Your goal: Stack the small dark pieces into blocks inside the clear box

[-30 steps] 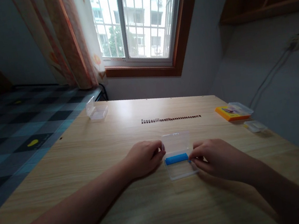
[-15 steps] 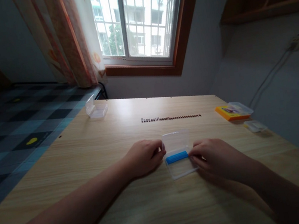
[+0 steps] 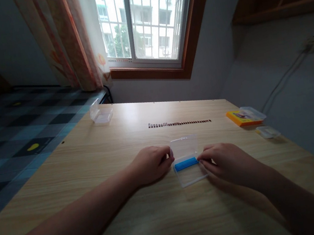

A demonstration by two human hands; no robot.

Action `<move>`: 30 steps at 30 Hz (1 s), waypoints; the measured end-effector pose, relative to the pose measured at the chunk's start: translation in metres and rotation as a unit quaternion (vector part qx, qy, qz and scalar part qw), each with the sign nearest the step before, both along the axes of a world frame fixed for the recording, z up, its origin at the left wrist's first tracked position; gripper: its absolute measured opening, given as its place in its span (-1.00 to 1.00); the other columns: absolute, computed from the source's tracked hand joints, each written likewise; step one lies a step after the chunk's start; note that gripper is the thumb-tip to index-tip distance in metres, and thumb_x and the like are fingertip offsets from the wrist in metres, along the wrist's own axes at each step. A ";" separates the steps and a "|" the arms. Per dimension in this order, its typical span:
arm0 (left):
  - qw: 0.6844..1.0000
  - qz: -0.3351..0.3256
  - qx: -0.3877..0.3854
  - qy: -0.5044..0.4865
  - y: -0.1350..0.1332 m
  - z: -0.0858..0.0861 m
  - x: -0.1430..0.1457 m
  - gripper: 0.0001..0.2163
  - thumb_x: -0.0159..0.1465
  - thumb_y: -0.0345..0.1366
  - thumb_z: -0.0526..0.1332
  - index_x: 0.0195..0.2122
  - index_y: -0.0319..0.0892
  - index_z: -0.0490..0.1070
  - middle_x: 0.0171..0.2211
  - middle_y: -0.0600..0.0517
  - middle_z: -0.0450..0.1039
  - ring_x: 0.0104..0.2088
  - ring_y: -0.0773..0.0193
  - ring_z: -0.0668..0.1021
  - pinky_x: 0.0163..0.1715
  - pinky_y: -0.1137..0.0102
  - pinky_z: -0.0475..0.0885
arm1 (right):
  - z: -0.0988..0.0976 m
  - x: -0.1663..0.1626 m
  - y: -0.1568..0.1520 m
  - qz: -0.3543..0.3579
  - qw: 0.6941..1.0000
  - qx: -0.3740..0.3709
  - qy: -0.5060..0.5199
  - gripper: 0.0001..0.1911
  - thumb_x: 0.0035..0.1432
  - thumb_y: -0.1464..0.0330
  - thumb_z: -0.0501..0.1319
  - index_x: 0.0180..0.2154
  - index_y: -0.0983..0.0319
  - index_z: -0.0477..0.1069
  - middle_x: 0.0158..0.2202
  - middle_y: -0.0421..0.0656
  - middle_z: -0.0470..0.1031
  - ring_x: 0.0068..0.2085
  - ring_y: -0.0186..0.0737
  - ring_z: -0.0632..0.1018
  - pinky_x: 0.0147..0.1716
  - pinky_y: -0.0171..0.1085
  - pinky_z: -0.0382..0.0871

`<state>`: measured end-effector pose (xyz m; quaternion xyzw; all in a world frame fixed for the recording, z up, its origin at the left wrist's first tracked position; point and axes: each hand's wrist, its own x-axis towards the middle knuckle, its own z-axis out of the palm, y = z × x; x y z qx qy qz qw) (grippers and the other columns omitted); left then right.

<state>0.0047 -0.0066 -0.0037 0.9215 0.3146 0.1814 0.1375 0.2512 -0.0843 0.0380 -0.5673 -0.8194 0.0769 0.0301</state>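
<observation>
A small clear plastic case [image 3: 190,176] lies open on the wooden table [image 3: 115,156] in front of me, its lid [image 3: 183,146] raised toward the window. A blue ridged strip [image 3: 185,164] sits inside along the hinge. My left hand [image 3: 150,165] rests curled at the case's left edge, fingertips pinched against the lid's corner. My right hand [image 3: 226,162] is curled at the right edge, fingertips touching the end of the blue strip.
A row of several small dark pieces [image 3: 178,122] runs across the table beyond the case. Another open clear case [image 3: 101,114] stands far left. An orange box [image 3: 242,117] and a small clear box [image 3: 267,131] lie far right. A bed with a checked cover [image 3: 13,132] adjoins the table's left side.
The case and the blue strip have turned slightly, the right end nudged away from me. Both hands stay at the case's edges.
</observation>
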 end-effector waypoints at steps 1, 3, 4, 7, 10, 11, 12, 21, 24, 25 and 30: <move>1.000 0.000 0.001 0.000 0.000 0.000 0.000 -0.89 0.32 -0.29 0.15 -0.31 -0.13 0.44 -0.44 0.08 0.52 -0.45 0.26 0.50 -0.44 0.42 0.25 | 0.000 0.001 0.000 0.001 1.000 0.002 0.002 -0.72 0.28 0.36 0.10 -0.28 0.19 0.61 -0.31 -0.13 0.56 -0.33 -0.29 0.51 -0.28 -0.34 0.25; 1.000 -0.001 0.003 0.002 0.000 0.000 0.000 -0.89 0.32 -0.29 0.14 -0.31 -0.13 0.44 -0.43 0.08 0.52 -0.45 0.26 0.50 -0.44 0.42 0.25 | 0.000 0.002 0.000 0.004 1.000 0.002 0.005 -0.72 0.27 0.37 0.10 -0.27 0.18 0.61 -0.32 -0.13 0.56 -0.34 -0.29 0.50 -0.28 -0.34 0.26; 1.000 -0.001 0.003 0.003 0.000 0.000 0.000 -0.88 0.32 -0.29 0.14 -0.31 -0.13 0.44 -0.43 0.08 0.52 -0.45 0.26 0.50 -0.43 0.42 0.26 | 0.000 0.002 0.000 0.006 1.000 0.000 0.006 -0.73 0.26 0.37 0.11 -0.27 0.18 0.61 -0.32 -0.13 0.56 -0.34 -0.29 0.50 -0.28 -0.34 0.25; 1.000 -0.001 0.004 0.004 0.000 0.001 0.000 -0.89 0.32 -0.29 0.14 -0.31 -0.13 0.44 -0.44 0.07 0.52 -0.45 0.26 0.51 -0.43 0.42 0.26 | -0.001 0.002 0.000 0.011 1.000 -0.007 0.009 -0.73 0.25 0.37 0.12 -0.29 0.18 0.62 -0.34 -0.14 0.55 -0.35 -0.29 0.50 -0.31 -0.33 0.23; 1.000 -0.002 0.001 0.002 -0.001 0.002 0.000 -0.89 0.32 -0.30 0.14 -0.32 -0.13 0.44 -0.43 0.07 0.53 -0.43 0.25 0.51 -0.43 0.42 0.26 | 0.000 0.000 0.000 0.010 1.000 -0.015 0.009 -0.73 0.25 0.37 0.12 -0.33 0.16 0.61 -0.35 -0.16 0.55 -0.35 -0.29 0.50 -0.34 -0.33 0.20; 1.000 -0.003 0.000 0.001 -0.001 0.002 0.000 -0.89 0.32 -0.30 0.14 -0.32 -0.13 0.44 -0.43 0.07 0.53 -0.44 0.25 0.51 -0.42 0.42 0.27 | 0.000 0.000 0.000 0.009 1.000 -0.018 0.009 -0.72 0.25 0.37 0.11 -0.34 0.17 0.61 -0.35 -0.16 0.55 -0.35 -0.29 0.50 -0.35 -0.33 0.20; 1.000 -0.004 -0.001 0.000 -0.001 0.002 0.000 -0.89 0.32 -0.30 0.14 -0.32 -0.13 0.44 -0.42 0.06 0.53 -0.44 0.26 0.51 -0.42 0.42 0.27 | 0.000 -0.001 0.000 0.008 1.000 -0.021 0.010 -0.72 0.25 0.37 0.11 -0.35 0.17 0.60 -0.35 -0.16 0.55 -0.35 -0.30 0.50 -0.35 -0.33 0.19; 1.000 -0.005 -0.004 -0.002 0.000 0.001 0.000 -0.87 0.33 -0.29 0.13 -0.32 -0.14 0.43 -0.41 0.05 0.53 -0.43 0.25 0.51 -0.41 0.42 0.28 | -0.001 -0.001 0.000 0.005 1.000 -0.021 0.014 -0.72 0.25 0.37 0.11 -0.38 0.18 0.59 -0.36 -0.16 0.56 -0.35 -0.30 0.50 -0.34 -0.33 0.19; 1.000 -0.003 -0.007 -0.001 -0.001 0.002 0.000 -0.88 0.32 -0.30 0.12 -0.32 -0.14 0.43 -0.42 0.06 0.53 -0.44 0.25 0.51 -0.42 0.42 0.28 | -0.001 0.003 0.001 0.000 1.000 0.002 0.022 -0.74 0.24 0.37 0.12 -0.30 0.16 0.61 -0.33 -0.15 0.57 -0.34 -0.29 0.51 -0.32 -0.34 0.22; 1.000 -0.003 -0.008 0.001 -0.001 0.003 0.000 -0.88 0.32 -0.30 0.12 -0.32 -0.14 0.43 -0.42 0.06 0.53 -0.44 0.25 0.51 -0.42 0.42 0.28 | 0.000 0.004 0.001 -0.003 1.000 0.012 0.024 -0.74 0.24 0.37 0.13 -0.28 0.16 0.61 -0.32 -0.15 0.57 -0.33 -0.28 0.52 -0.32 -0.33 0.23; 1.000 -0.001 -0.002 0.007 0.000 0.001 0.000 -0.87 0.32 -0.29 0.12 -0.32 -0.14 0.43 -0.42 0.05 0.53 -0.43 0.25 0.51 -0.42 0.42 0.27 | 0.004 0.011 0.006 -0.033 0.997 0.049 0.043 -0.75 0.23 0.37 0.12 -0.26 0.15 0.61 -0.30 -0.17 0.60 -0.30 -0.26 0.53 -0.28 -0.31 0.27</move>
